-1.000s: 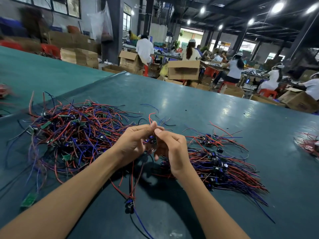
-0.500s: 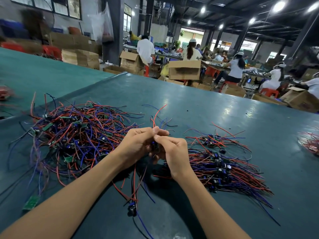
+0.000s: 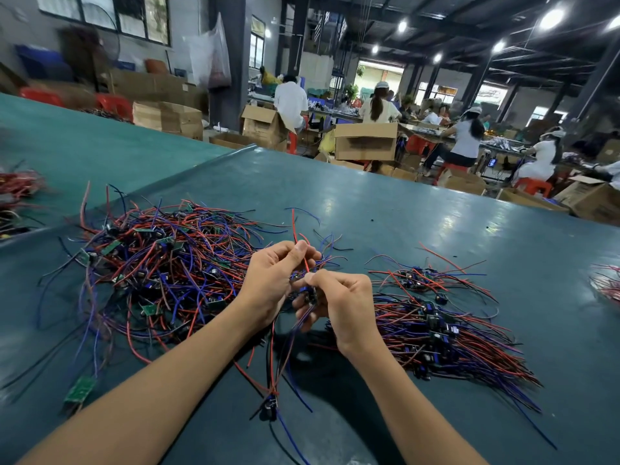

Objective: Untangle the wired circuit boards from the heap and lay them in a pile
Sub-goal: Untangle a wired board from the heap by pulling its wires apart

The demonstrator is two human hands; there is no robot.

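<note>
Both hands have pulled a little apart, and the right hand (image 3: 345,307) now sits lower than the left hand (image 3: 278,280). The left hand's curled fingers pinch a thin red wire (image 3: 294,226) that sticks up. The right hand's curled fingers pinch a small dark circuit board with blue parts (image 3: 308,294). This board looks nearly free. The messy heap of red and blue wired boards (image 3: 161,270) is at 9 o'clock, and the tidy pile of sorted boards (image 3: 436,327) is at 3 o'clock, on the dark green bench (image 3: 402,213).
</note>
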